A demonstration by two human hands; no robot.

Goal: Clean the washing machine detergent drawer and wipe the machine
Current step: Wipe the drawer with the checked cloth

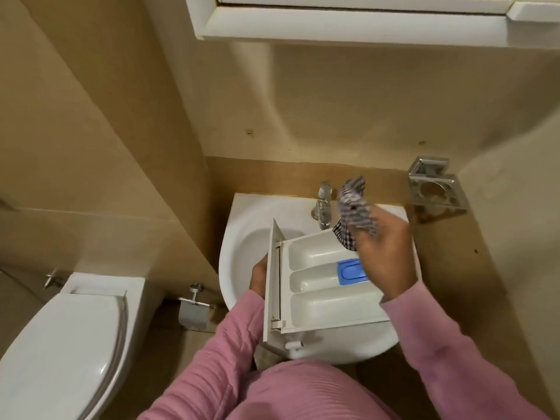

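L hand holds drawer over sink, fingers hidden; R hand fingers pinch checked cloth.

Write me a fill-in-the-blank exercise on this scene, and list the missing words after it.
The left hand holds the detergent drawer over the white ____. The drawer has ____ compartments. The insert in the middle compartment is ____. The right hand grips a checked ____ beside the tap.
Missing words: sink; three; blue; cloth.
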